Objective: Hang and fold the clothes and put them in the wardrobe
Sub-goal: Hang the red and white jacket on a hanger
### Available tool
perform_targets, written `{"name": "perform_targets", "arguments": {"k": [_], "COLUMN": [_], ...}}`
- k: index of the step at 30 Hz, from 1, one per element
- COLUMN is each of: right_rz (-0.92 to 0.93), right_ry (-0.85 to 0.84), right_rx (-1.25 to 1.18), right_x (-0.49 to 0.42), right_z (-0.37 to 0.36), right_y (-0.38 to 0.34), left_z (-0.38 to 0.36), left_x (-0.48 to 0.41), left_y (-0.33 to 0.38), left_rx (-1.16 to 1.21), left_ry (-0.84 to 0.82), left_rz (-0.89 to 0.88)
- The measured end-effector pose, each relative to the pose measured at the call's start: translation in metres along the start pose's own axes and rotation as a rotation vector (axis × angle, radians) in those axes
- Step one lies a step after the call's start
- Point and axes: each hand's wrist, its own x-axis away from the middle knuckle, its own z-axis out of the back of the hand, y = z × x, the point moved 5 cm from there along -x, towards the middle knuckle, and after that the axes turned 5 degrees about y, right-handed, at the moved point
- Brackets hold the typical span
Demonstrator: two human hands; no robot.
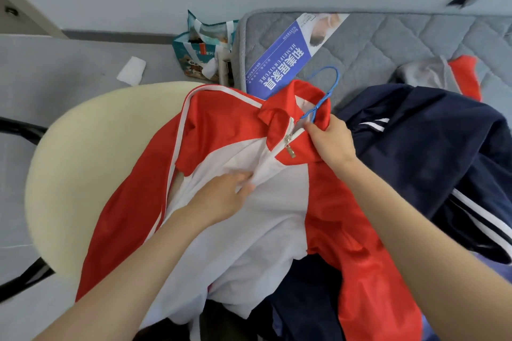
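Pinching jacket collar: right fingers | gripping zip edge below: left fingers

The red-and-white jacket is pinched at its zipper by the left hand. Its collar is gripped by the right hand, beside the blue hanger.

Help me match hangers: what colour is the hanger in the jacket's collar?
Blue hanger, clearest in the head view, hook above the red jacket collar.
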Motion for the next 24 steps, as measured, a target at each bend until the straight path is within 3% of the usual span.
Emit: {"name": "perform_targets", "arguments": {"k": [3,7,11,18,21,24], "right_rz": [0.130,0.250,0.370,0.497,0.535,0.588], "right_ry": [-0.020,-0.116,-0.206,-0.259,-0.257,-0.245], "right_rx": [-0.102,-0.190,-0.220,-0.216,-0.215,-0.184], "right_x": [0.037,0.094,0.156,0.292,0.355,0.415], "right_z": [0.024,0.052,0.076,0.099,0.102,0.105], "right_y": [-0.032,-0.076,-0.117,-0.159,-0.164,-0.166], "left_z": [0.021,0.073,0.112,0.144,0.152,0.155], "left_x": [0.018,0.050,0.096,0.237,0.308,0.374], "left_y": [0.011,0.039,0.065,0.052,0.021,-0.005], "left_rx": [0.184,0.457,0.913,1.237,1.248,1.177], "left_ry": [0.047,0.266,0.238,0.404,0.563,0.591], "left_rz": [0.059,0.157,0.287,0.063,0.024,0.038]}}
